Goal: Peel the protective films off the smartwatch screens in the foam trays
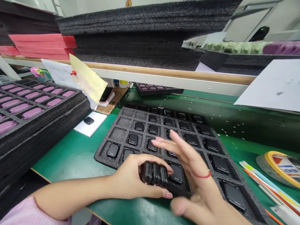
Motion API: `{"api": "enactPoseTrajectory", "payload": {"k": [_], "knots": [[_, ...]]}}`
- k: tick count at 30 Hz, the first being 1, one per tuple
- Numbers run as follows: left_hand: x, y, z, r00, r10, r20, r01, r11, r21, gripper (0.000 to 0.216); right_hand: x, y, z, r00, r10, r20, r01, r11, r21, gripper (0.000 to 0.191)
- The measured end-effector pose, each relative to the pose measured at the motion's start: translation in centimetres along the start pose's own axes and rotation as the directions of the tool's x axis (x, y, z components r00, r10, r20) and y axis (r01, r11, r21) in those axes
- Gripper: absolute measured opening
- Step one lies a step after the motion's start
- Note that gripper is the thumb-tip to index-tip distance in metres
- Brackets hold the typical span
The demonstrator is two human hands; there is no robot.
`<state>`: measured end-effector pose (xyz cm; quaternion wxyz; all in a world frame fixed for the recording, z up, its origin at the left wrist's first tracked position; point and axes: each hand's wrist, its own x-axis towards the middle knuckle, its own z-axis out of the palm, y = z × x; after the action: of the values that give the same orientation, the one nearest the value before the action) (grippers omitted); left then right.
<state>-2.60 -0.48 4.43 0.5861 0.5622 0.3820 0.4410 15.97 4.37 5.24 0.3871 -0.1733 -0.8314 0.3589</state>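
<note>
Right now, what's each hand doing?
Left hand: closed, holding three black devices.
Right hand: open, fingers spread above the foam tray.

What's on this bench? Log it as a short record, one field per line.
left hand: grips three black watch bodies, side by side on edge
right hand: open, fingers spread, blurred, above the foam tray
foam tray: black, gridded; most compartments hold a watch body, some at the far left are empty
white card: on the green bench mat, one watch body on it
left side: stacked foam trays holding purple items
right side: pens
</note>
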Motion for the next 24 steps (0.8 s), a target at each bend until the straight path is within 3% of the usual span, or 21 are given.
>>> {"api": "enactPoseTrajectory", "payload": {"k": [2, 4, 7, 12, 16, 19, 21, 24], "knots": [[-0.2, 0.2, -0.1, 0.997, 0.074, -0.030, -0.070, 0.992, 0.109, 0.038, 0.2, 0.3, 0.0, 0.986, 0.095, -0.136, -0.082, 0.992, 0.100, 0.061], [-0.3, 0.2, -0.1, 0.990, 0.143, -0.015, -0.138, 0.970, 0.200, 0.036, 0.3, 0.8, 0.4, 0.957, 0.197, -0.215, -0.155, 0.968, 0.195, 0.047], [-0.4, 0.1, -0.1, 0.972, 0.232, 0.026, -0.231, 0.938, 0.260, 0.035, 0.5, 1.5, 1.1, 0.935, 0.304, -0.182, -0.242, 0.922, 0.302, 0.042], [-0.2, -0.6, -0.2, 0.944, 0.329, 0.030, -0.321, 0.895, 0.310, 0.040, 0.5, 1.5, 1.4, 0.934, 0.348, -0.077, -0.305, 0.893, 0.330, 0.043], [0.0, -1.0, -0.3, 0.885, 0.458, 0.084, -0.462, 0.842, 0.279, 0.040, 0.5, 1.4, 1.1, 0.937, 0.342, -0.072, -0.302, 0.896, 0.327, 0.040], [0.1, -1.0, -0.4, 0.872, 0.481, 0.096, -0.487, 0.829, 0.275, 0.039, 0.6, 1.3, 0.8, 0.939, 0.336, -0.072, -0.294, 0.895, 0.336, 0.038], [0.1, -0.9, -0.4, 0.866, 0.491, 0.095, -0.496, 0.821, 0.281, 0.037, 0.5, 1.2, 0.6, 0.941, 0.336, -0.040, -0.305, 0.894, 0.329, 0.045], [0.2, -0.8, -0.5, 0.852, 0.515, 0.093, -0.519, 0.805, 0.287, 0.038, 0.2, 0.7, 0.6, 0.929, 0.350, 0.116, -0.369, 0.877, 0.307, 0.073]]}}
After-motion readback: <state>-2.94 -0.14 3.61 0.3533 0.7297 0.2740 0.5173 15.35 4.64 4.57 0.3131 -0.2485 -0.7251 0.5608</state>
